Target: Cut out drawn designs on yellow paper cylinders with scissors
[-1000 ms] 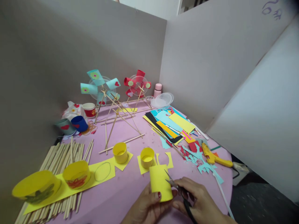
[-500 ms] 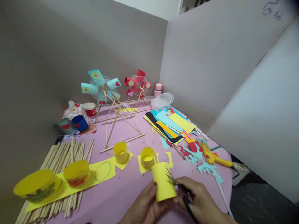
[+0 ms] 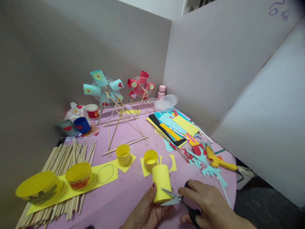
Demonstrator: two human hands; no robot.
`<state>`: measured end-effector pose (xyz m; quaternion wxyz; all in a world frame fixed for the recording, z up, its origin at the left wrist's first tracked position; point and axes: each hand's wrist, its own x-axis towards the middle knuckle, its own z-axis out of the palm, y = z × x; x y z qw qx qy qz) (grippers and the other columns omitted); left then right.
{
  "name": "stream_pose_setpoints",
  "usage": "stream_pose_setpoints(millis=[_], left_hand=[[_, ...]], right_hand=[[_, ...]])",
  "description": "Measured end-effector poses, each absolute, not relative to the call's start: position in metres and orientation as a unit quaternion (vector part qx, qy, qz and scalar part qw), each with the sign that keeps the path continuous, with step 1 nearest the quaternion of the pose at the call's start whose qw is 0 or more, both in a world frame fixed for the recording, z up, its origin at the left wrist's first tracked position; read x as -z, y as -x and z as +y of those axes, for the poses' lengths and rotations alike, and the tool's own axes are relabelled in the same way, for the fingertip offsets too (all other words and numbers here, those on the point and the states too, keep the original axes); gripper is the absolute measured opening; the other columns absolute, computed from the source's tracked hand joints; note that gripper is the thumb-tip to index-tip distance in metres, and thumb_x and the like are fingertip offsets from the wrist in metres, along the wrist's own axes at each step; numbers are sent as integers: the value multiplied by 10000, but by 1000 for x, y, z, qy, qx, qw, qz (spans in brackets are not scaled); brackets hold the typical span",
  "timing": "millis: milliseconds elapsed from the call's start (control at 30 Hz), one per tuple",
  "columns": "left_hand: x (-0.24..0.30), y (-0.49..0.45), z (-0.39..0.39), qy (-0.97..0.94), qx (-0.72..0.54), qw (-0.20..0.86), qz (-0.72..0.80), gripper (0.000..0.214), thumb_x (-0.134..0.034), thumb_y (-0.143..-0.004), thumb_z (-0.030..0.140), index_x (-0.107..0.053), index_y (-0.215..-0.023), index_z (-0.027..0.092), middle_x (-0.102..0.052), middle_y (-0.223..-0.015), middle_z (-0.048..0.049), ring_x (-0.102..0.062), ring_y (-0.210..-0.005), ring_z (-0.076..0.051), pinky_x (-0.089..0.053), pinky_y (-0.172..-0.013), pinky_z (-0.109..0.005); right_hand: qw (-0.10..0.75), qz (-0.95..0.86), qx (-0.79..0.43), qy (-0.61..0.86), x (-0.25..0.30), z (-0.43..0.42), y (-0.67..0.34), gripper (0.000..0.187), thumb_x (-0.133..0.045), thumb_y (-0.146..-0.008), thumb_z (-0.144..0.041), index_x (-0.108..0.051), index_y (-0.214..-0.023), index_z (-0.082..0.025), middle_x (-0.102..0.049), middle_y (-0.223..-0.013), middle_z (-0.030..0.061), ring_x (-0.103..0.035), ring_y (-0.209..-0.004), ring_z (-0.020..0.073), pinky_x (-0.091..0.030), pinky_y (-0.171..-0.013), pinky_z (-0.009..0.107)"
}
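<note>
My left hand (image 3: 146, 211) grips a yellow paper tube (image 3: 161, 183), held upright above the pink table (image 3: 124, 200). My right hand (image 3: 209, 206) holds scissors (image 3: 175, 198) whose blades are parted at the tube's lower right edge. Just beyond the tube stand two small yellow paper rings (image 3: 150, 160) on yellow paper pieces.
Larger yellow rings (image 3: 79, 175) sit on a yellow strip over a pile of wooden sticks (image 3: 64, 159) at the left. Two paper wheel models (image 3: 105, 89) on stick frames stand at the back. Coloured paper sheets (image 3: 173, 127), paper scraps and a yellow glue gun (image 3: 218, 160) lie at the right. Grey boards wall the table.
The scissors dropped from the tube's upper right side to its lower edge, now pointing left. The tube has turned more upright in my left hand.
</note>
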<state>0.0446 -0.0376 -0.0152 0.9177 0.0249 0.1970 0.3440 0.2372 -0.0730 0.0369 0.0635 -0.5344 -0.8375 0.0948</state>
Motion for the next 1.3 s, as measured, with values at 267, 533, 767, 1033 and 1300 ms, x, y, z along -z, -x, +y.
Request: stream_pose_setpoints(millis=[267, 533, 767, 1033, 1300], left_hand=[[21, -43, -39, -26, -337, 918, 209, 380, -590, -822, 338, -663, -1079, 67, -748, -1005, -157, -676, -937, -247, -443, -930, -401], [16, -49, -39, -48, -349, 907, 230, 324, -553, -851, 307, -673, -1041, 74, -762, -970, -138, -699, -865, -225, -520, -804, -346], [14, -51, -39, -36, -353, 906, 233, 344, -540, -857, 319, -674, -1032, 55, -763, -935, -145, -701, -845, -205, -525, -796, -315], [15, -50, -39, -8, -358, 904, 233, 302, -560, -848, 291, -690, -989, 57, -757, -919, -147, -695, -852, -206, -523, -794, -309], [11, -51, -38, -13, -356, 906, 227, 306, -555, -850, 294, -693, -985, 56, -759, -919, -148, -698, -822, -203, -528, -794, -319]], right_hand=[[50, -858, -45, 510, -32, -71, -233, 336, -731, -687, -403, -622, -965, -248, -649, -816, 21, -594, -685, 194, -350, -544, 269], [54, -852, -54, 517, -23, -71, -233, 387, -741, -672, -283, -590, -1028, -266, -628, -844, 6, -585, -704, 190, -331, -557, 275], [56, -845, -55, 528, -24, -71, -233, 318, -734, -706, -381, -601, -974, -272, -630, -799, -5, -598, -668, 184, -321, -532, 273], [38, -842, -81, 532, -27, -72, -232, 281, -710, -733, -448, -621, -911, -250, -654, -760, -11, -630, -652, 182, -338, -532, 271], [29, -846, -81, 526, -27, -72, -235, 215, -660, -793, -418, -625, -918, -246, -664, -754, -8, -645, -646, 176, -339, -534, 271]])
